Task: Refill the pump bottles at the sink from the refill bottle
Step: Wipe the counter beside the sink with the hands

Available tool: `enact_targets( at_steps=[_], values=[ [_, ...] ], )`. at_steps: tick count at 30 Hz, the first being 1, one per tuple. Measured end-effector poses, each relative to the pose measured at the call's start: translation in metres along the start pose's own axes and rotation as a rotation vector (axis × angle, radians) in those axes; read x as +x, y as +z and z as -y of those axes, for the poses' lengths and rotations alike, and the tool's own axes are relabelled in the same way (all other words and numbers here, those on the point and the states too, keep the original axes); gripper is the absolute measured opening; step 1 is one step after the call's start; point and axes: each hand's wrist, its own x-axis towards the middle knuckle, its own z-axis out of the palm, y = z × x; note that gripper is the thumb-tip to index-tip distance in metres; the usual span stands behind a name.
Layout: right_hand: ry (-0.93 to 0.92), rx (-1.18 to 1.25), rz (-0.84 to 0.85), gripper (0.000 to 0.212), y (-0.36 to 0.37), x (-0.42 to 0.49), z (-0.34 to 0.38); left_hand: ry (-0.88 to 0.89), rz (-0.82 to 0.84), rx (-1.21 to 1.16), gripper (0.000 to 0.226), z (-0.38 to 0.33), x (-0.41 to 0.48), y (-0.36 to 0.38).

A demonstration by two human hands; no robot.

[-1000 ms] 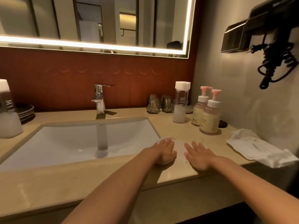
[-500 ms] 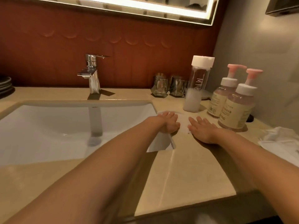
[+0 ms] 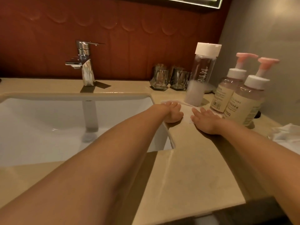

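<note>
Two clear pump bottles with pink pump heads and cream labels stand side by side at the right: one behind [image 3: 227, 90], one in front [image 3: 248, 103]. Left of them stands a tall clear refill bottle [image 3: 199, 73] with a white cap and white liquid in its lower part. My left hand [image 3: 172, 112] and my right hand [image 3: 205, 120] lie flat, fingers spread, on a white cloth [image 3: 186, 109] on the counter just in front of the refill bottle. Neither hand holds a bottle.
The white sink basin [image 3: 48, 124] with a chrome tap [image 3: 84, 65] fills the left. Two glass tumblers [image 3: 168, 78] stand by the red wall behind the cloth. Crumpled white cloth [image 3: 287, 133] lies at the far right. The beige counter [image 3: 194, 176] runs toward me.
The view has come closer and tilted down, so the mirror and wall-mounted dryer have left the frame. Both hands have stayed flat on the white cloth in front of the bottles.
</note>
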Motion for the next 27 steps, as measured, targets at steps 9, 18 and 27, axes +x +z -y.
enact_targets(
  at_steps=[9, 18, 27],
  values=[
    [0.029, -0.004, 0.018, 0.055, 0.016, -0.072, -0.010, 0.053, 0.020, 0.020, 0.058, -0.036, -0.063, 0.012],
    [0.056, -0.004, 0.008, 0.054, 0.037, -0.155, 0.001, 0.103, 0.016, 0.057, 0.059, -0.065, -0.149, 0.029],
    [-0.015, -0.025, 0.019, 0.056, 0.048, -0.201, 0.084, 0.037, 0.012, 0.074, 0.056, -0.019, -0.237, 0.041]
  ],
)
